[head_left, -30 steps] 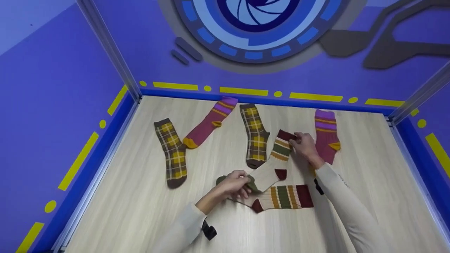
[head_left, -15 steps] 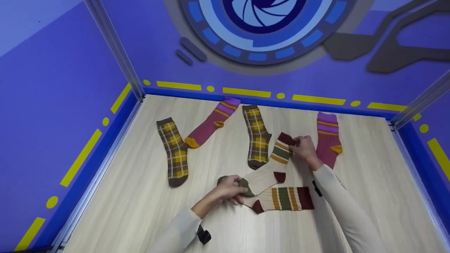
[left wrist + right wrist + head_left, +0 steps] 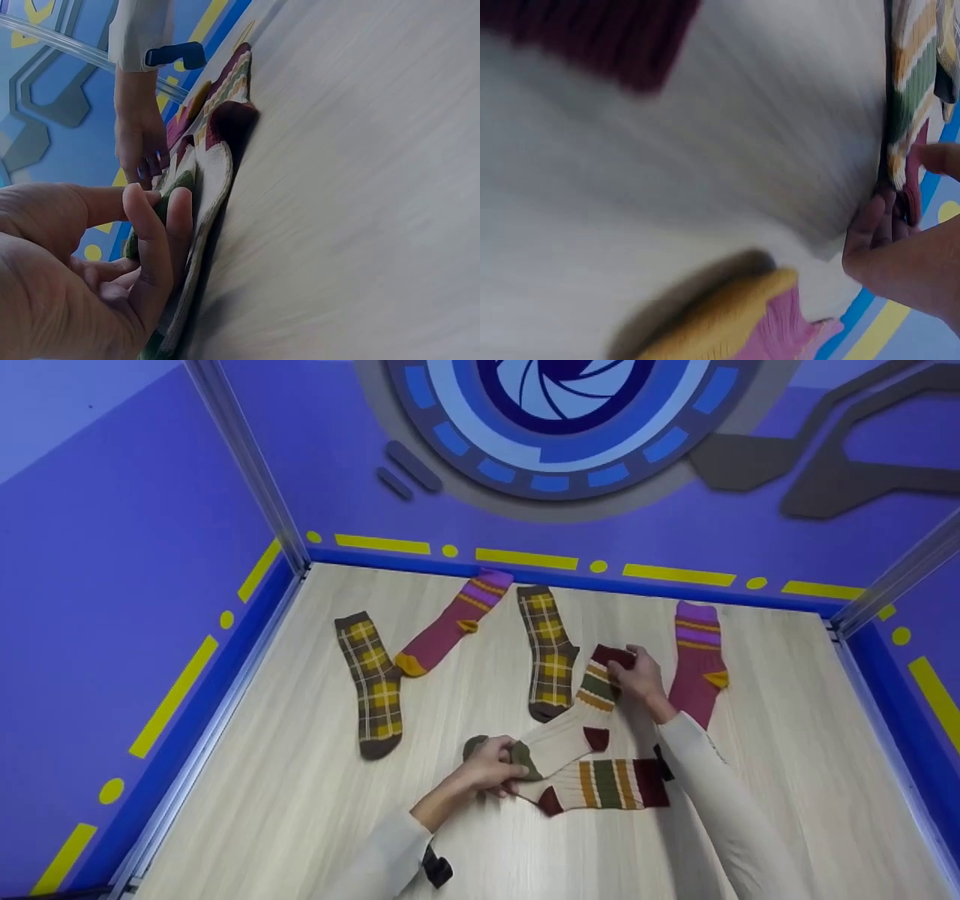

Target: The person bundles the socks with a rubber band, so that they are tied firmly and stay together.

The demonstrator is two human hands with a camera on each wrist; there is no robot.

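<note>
A cream sock (image 3: 559,741) with green, mustard and maroon bands lies slantwise in the head view, stretched between both hands. My left hand (image 3: 484,769) pinches its green toe, clearest in the left wrist view, where thumb and fingers close on the green knit. At the other end, my right hand (image 3: 640,676) pinches the maroon cuff, partly covering it. Beneath and nearer the front lies a matching striped sock (image 3: 609,784), its maroon cuff pointing right. The left hand hides part of this lower sock's foot.
Two brown-and-yellow plaid socks (image 3: 371,686) lie left and centre. One pink-and-purple sock (image 3: 454,622) touches the left plaid sock; another pink-and-purple sock (image 3: 697,660) lies behind the right forearm. Blue panels (image 3: 112,607) wall the pale wooden table (image 3: 277,810) at back and sides.
My left hand has drawn the green toe a little left and towards the front. My right hand has shifted slightly left over the maroon cuff. The other socks stay put while the view moves slightly.
</note>
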